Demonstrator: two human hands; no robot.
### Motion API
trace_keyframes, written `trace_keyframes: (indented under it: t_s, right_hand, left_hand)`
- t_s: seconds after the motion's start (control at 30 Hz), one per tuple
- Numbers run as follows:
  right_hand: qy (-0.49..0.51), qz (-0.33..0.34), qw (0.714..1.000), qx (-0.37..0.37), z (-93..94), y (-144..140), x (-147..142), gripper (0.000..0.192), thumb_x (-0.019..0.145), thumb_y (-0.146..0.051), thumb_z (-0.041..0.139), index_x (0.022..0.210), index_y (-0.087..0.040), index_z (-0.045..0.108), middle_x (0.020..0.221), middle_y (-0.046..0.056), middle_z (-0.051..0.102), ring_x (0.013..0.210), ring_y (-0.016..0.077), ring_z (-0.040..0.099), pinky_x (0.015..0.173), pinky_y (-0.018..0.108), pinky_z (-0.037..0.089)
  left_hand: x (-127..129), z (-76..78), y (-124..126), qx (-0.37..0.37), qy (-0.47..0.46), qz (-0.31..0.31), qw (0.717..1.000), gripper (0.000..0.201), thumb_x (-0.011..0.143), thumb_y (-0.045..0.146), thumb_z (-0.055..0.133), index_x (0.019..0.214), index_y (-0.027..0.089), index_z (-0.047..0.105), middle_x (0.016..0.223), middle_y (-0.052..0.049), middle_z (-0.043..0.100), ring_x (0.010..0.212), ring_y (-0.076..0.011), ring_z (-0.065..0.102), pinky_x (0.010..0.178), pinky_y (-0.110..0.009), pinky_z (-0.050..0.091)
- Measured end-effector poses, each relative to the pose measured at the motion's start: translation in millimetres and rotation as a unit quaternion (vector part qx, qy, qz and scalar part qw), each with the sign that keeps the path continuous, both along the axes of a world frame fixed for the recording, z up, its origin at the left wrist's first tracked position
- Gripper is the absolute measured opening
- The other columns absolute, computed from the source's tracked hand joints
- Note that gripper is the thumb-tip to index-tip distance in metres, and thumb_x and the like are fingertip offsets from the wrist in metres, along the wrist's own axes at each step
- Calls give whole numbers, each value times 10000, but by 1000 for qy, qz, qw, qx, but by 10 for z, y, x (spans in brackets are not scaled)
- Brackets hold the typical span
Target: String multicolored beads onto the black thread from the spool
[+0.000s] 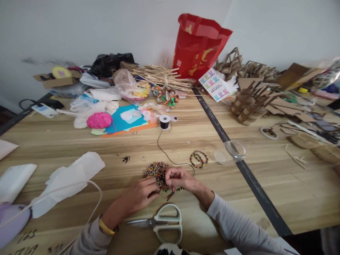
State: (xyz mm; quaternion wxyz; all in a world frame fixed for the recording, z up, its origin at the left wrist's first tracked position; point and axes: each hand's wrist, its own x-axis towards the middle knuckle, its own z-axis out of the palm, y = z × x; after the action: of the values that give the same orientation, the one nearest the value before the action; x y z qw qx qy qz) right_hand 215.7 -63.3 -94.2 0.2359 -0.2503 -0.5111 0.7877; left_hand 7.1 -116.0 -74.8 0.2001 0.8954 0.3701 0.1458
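Both hands pinched shut, left hand [140,194] in the bead pile [156,171], right hand [178,178] on the cord [162,147] with strung beads near the bench's front edge; a snagged cord likely scatters beads.

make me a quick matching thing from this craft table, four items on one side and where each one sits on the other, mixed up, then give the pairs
Things:
1. scissors
2. spool of black cord
3. red bag
4. finished bead bracelets

Places:
A. standing at the back against the wall
B. on the table, right of the bead pile
C. nearest the camera, between the two forearms
D. mid-table, beside the blue and orange paper sheets

Pairs: 1-C, 2-D, 3-A, 4-B
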Motion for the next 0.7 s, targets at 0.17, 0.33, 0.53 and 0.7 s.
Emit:
trace_keyframes:
  t_s: [0.17, 0.33, 0.53, 0.7]
  right_hand:
    - [11, 3, 1000, -2, -8, 1, -4, 342, 699, -410, 746, 705, -126, 555, 552, -56, 544, 419, 27, 491, 414, 124, 436]
    - [9, -3, 1000, -3, -3, -4, -7, 342, 690, -407, 751, 701, -124, 560, 556, -49, 553, 420, 31, 495, 415, 130, 435]
    - [-7, 1, 1000, 1, 21, -4, -3, 338, 691, -409, 748, 704, -127, 561, 557, -49, 554, 425, 37, 501, 426, 137, 437]
    - [-6, -3, 1000, 4, 7, -6, -10, 331, 698, -400, 747, 700, -126, 561, 549, -49, 546, 428, 38, 497, 427, 136, 436]
  left_hand:
    - [-17, -19, 0, -3, 19, 12, 1000, 66, 833, 119, 572, 788, 149, 609, 792, -35, 623, 712, -157, 560, 648, -265, 418]
    - [-7, 3, -7, -7, 17, 6, 1000, 106, 859, 119, 525, 810, 157, 610, 813, -36, 620, 735, -157, 561, 667, -264, 423]
    - [-2, 28, -3, 10, 13, 0, 1000, 137, 876, 128, 500, 849, 166, 629, 793, -34, 618, 724, -157, 559, 657, -263, 431]
    - [-6, -1, -8, 10, 24, 0, 1000, 126, 868, 122, 527, 863, 160, 647, 831, -43, 635, 747, -170, 574, 657, -270, 432]
